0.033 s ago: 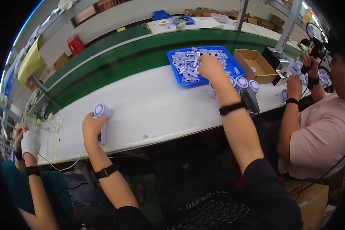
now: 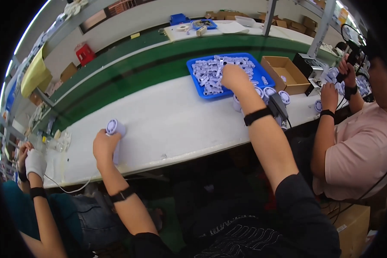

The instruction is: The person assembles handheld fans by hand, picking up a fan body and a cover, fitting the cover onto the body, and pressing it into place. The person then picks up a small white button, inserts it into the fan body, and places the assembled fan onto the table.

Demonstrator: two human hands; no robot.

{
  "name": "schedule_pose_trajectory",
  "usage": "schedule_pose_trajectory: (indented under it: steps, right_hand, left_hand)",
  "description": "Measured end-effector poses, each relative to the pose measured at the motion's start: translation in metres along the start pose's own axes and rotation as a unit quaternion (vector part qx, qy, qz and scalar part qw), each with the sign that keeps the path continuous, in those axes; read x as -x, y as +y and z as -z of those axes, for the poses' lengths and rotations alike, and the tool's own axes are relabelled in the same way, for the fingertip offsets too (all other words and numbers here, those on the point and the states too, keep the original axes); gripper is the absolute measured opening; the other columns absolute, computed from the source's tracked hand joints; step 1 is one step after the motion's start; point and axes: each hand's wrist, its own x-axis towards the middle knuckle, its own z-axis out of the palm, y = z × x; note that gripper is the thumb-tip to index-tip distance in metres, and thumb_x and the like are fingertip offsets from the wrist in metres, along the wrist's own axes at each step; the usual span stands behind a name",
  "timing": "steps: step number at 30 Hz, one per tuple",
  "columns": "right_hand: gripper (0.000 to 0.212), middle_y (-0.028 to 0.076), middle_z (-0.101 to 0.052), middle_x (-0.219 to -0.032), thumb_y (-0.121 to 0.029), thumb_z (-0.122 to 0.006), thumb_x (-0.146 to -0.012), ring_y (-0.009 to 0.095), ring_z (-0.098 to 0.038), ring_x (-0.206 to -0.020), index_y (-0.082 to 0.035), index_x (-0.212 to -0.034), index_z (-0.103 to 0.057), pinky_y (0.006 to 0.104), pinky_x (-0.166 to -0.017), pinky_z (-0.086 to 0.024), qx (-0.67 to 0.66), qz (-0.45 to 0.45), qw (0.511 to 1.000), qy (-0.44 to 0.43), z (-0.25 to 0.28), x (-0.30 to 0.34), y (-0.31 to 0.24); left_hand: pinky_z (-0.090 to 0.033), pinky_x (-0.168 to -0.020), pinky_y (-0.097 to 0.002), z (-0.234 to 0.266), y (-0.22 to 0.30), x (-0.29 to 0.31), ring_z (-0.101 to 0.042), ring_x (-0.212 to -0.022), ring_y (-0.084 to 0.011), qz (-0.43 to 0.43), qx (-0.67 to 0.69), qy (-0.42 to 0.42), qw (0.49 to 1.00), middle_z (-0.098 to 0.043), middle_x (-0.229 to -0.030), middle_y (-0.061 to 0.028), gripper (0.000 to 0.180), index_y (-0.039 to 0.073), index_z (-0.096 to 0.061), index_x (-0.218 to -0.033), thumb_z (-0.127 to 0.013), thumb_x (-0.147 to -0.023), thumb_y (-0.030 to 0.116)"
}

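My left hand (image 2: 105,146) is wrapped around a lavender handheld fan (image 2: 115,127). The fan stands near the table's front edge on the left, its round grille showing above my fingers and part of its handle below. Over at the blue tray (image 2: 207,95), my right hand (image 2: 235,77) reaches into a heap of small lavender plastic parts (image 2: 204,71). Its fingers are closed at one small part (image 2: 223,62); the back of the hand hides most of the grip. Several lavender fans (image 2: 284,97) stand beneath and beside my right forearm, next to a dark device (image 2: 278,107).
A cardboard box (image 2: 291,77) holding a small piece sits right of the tray, by a black machine (image 2: 308,64). A person in pink (image 2: 352,150) works at the right; a gloved hand (image 2: 35,163) is at far left. A green barrier (image 2: 146,66) runs behind the white table (image 2: 167,124).
My right hand has shifted very slightly left and down over the tray. The dark device by my right forearm appears higher and more tilted. My left hand still holds the fan.
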Motion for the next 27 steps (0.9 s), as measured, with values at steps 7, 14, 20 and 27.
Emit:
schedule_pose_trajectory:
  steps: [7,14,20,27]
  right_hand:
    - [0.043,0.022,-0.08,-0.117,-0.038,-0.084,-0.088,0.041,-0.077,-0.11,-0.004,-0.114,-0.084,0.0492,-0.099,-0.061,-0.024,-0.001,0.999,0.037,-0.056,-0.042,0.003]
    - [0.045,0.015,-0.081,-0.108,-0.038,-0.088,-0.089,0.026,-0.077,-0.099,-0.003,-0.116,-0.083,0.0373,-0.087,-0.061,-0.265,0.064,0.939,0.208,0.018,-0.002,0.026]
    - [0.031,0.007,-0.078,-0.098,-0.013,-0.079,-0.101,0.008,-0.071,-0.082,0.004,-0.125,-0.069,0.0264,-0.065,-0.055,-0.588,0.001,0.804,0.09,0.064,0.138,0.04]
    - [0.022,0.009,-0.08,-0.101,-0.008,-0.088,-0.09,0.018,-0.075,-0.079,0.0,-0.1,-0.069,0.0308,-0.064,-0.056,-0.419,0.166,0.885,0.12,0.008,0.2,0.024]
  left_hand:
    - [-0.051,-0.107,-0.0502,-0.074,0.109,0.051,-0.062,-0.128,-0.0403,-0.349,0.064,0.145,0.924,-0.068,-0.136,-0.0204,0.054,0.005,-0.071,-0.133,-0.083,-0.087,0.029]
    - [-0.049,-0.11,-0.0515,-0.131,0.213,0.088,-0.06,-0.132,-0.0393,-0.402,0.119,-0.122,0.899,-0.069,-0.136,-0.0174,0.046,0.004,-0.074,-0.126,-0.08,-0.082,0.015]
    - [-0.053,-0.11,-0.0475,-0.158,0.243,0.062,-0.066,-0.124,-0.0375,-0.653,0.27,-0.216,0.673,-0.072,-0.129,-0.0155,0.053,0.002,-0.074,-0.125,-0.083,-0.072,0.001]
    - [-0.055,-0.105,-0.0435,-0.064,0.13,0.079,-0.068,-0.121,-0.0357,-0.54,0.215,-0.161,0.798,-0.071,-0.132,-0.0155,0.063,0.002,-0.074,-0.13,-0.096,-0.071,0.014]
